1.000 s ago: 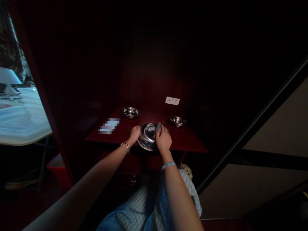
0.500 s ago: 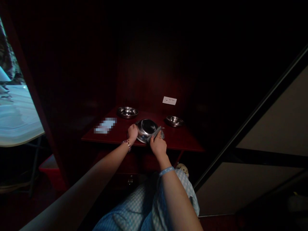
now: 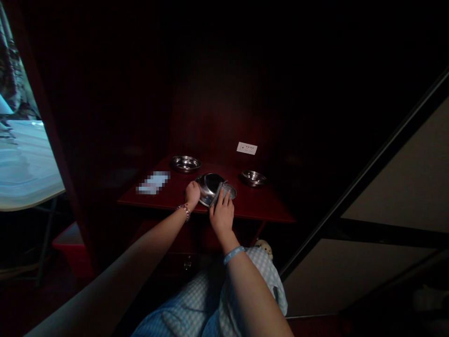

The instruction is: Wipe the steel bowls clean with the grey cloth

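A shiny steel bowl (image 3: 208, 187), turned bottom up or tilted, is held over the front of the dark red shelf (image 3: 164, 198). My left hand (image 3: 192, 193) grips its left rim with curled fingers. On the bowl's right side, my right hand (image 3: 222, 213) presses a grey cloth (image 3: 229, 190) against the metal, its fingers lying over the fabric. Part of the bowl is hidden under the cloth. Two more steel bowls rest upright on the shelf: one bowl (image 3: 185, 164) behind to the left, a smaller bowl (image 3: 253, 178) to the right.
A blurred-out pale item (image 3: 153, 182) lies on the shelf's left. The back wall carries a white socket plate (image 3: 247, 148). To the left are a pale table (image 3: 28, 164) and a red bin (image 3: 72, 248). A small plush toy (image 3: 264, 247) is below the shelf.
My right hand has moved slightly left with the cloth, and its fingers now lie flatter over it. The cloth covers more of the bowl's right side. My left hand keeps its grip.
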Tool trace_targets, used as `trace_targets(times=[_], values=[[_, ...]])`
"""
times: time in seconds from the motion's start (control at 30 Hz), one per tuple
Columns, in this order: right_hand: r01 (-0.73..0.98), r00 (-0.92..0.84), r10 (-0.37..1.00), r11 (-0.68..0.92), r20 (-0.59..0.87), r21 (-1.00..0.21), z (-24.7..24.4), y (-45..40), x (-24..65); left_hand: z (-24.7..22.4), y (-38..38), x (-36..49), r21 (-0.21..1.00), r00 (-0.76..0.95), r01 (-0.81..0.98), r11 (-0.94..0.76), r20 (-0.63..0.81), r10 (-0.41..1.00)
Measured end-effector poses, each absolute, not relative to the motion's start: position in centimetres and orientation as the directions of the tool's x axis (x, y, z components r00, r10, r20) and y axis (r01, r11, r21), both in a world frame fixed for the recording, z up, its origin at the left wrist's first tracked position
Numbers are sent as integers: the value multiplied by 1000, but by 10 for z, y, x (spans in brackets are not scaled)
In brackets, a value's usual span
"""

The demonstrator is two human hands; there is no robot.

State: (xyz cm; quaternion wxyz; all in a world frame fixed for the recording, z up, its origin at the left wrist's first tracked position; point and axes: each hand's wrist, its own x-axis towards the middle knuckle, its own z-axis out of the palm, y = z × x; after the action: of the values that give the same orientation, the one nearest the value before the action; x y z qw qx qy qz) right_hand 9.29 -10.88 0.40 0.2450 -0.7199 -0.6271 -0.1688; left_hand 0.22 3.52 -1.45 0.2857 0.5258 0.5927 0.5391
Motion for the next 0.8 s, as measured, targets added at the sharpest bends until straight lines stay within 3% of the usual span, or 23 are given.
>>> trace_targets(times=[0.3, 0.8], values=[[988, -146, 850, 156, 506, 24, 16, -104, 83, -17, 36, 0, 958, -246, 233, -168, 225, 943], [950, -307, 821, 293, 481, 105, 44, -85, 95, -20, 33, 1, 971, -151, 82, -226, 236, 960]])
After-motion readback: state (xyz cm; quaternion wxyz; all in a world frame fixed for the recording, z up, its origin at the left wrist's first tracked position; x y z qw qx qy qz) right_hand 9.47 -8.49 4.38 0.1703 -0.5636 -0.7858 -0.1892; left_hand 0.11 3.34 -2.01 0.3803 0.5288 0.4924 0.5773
